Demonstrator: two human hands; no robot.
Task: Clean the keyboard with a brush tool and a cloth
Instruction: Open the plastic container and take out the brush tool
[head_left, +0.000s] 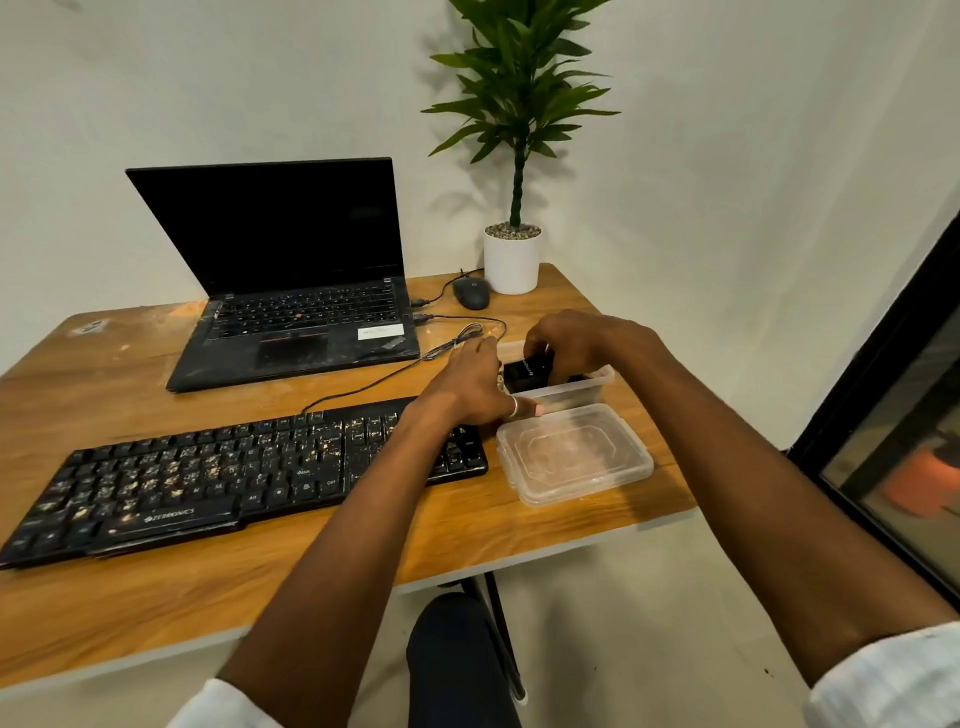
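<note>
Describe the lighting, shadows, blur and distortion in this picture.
Head view: soft, even light, no harsh glare; the plant throws a faint shadow on the wall to its left; wide-angle distortion curves the table edge and tilts the dark frame at right; the orange shape behind its glass is blurred; the right hand, gripping a black item in the container, is sharp.

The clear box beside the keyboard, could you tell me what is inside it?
A black object, held by the right hand. That hand and the left hand cover the rest of the box.
</note>
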